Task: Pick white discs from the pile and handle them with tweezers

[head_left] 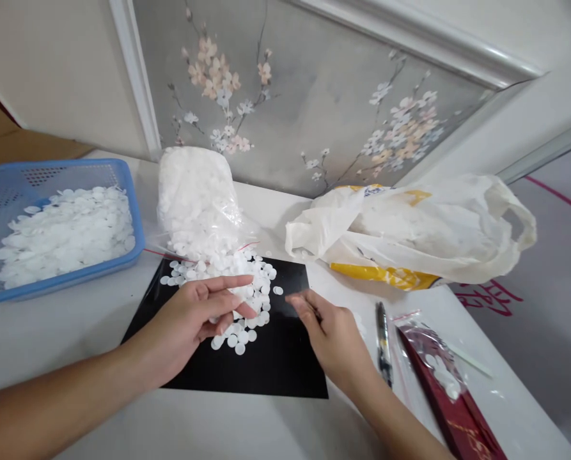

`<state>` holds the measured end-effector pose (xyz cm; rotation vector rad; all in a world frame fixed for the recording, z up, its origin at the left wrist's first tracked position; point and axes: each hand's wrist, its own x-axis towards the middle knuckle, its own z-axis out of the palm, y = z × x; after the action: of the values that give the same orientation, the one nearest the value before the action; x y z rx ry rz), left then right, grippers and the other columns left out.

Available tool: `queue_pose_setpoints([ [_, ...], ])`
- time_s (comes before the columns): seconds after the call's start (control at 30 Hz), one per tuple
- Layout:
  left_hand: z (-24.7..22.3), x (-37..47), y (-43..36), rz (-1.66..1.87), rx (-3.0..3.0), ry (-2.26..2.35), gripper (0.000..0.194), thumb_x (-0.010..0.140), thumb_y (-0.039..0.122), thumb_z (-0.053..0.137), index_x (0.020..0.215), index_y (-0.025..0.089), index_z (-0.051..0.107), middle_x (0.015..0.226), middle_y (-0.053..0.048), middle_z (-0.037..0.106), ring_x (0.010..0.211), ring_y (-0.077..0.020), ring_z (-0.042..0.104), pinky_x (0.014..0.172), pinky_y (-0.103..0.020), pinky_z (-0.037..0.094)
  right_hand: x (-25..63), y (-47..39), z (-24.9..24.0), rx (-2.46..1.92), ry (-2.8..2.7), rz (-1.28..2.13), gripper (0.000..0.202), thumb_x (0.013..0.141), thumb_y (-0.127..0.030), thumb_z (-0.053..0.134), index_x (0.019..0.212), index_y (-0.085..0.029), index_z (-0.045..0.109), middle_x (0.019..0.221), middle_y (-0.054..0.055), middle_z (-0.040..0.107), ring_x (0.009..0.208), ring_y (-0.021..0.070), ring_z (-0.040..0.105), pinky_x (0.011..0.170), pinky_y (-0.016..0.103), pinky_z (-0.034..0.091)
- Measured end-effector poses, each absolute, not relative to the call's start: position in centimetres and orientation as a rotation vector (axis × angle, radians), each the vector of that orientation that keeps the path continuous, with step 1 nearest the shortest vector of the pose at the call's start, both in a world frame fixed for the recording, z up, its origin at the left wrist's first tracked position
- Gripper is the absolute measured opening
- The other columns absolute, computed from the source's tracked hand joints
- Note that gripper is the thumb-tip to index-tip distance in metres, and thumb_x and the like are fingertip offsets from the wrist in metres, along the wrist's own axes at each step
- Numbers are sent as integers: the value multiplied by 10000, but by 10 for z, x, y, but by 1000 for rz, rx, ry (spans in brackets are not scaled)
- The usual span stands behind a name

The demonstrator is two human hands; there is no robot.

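Note:
White round discs (240, 337) lie in a loose pile on a black sheet (285, 358), spilling from a clear plastic bag (196, 191) packed with more discs. My left hand (208, 313) is over the left part of the pile, its fingers apart and pointing right; no disc can be made out in its grasp. At the sheet's right edge, my right hand (321, 319) has thumb and fingers pinched together, and whatever may be between the tips is too small to tell. Two discs (278, 291) lie between the hands, near the right fingertips.
A blue basket (139, 223) of white discs stands at the left. A white and yellow plastic bag (410, 223) lies at the back right. Nearer, on the right, are a pen (383, 342), a small clear bag of discs (441, 367) and a dark red packet (462, 415).

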<state>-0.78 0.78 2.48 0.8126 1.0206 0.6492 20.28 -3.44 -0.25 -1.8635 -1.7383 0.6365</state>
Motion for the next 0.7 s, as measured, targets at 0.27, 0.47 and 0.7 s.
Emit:
queue_pose_setpoints([
  [0.27,17,-7,9,643,854,1049,506,878,477,545,484,180,431,490,22,497,471,-82,323,464,-240,212,192,-32,-22,-1568,-1860,726,123,903,-199,527,943,-224,640,898,35,606,773,171,637,706,283,517],
  [0.47,14,-5,5,527,917,1013,328,906,470,505,736,203,591,401,75,408,428,-88,290,473,-238,199,188,-31,-19,-1596,-1884,731,65,813,-151,585,791,-212,580,824,6,549,655,142,550,612,272,473],
  [0.7,11,-2,4,411,1126,1034,203,822,360,626,929,188,649,765,13,647,527,-67,408,508,-209,301,184,-34,-1,-1570,-1423,1277,95,771,-241,617,726,-203,543,563,-81,401,519,93,358,492,217,303],
])
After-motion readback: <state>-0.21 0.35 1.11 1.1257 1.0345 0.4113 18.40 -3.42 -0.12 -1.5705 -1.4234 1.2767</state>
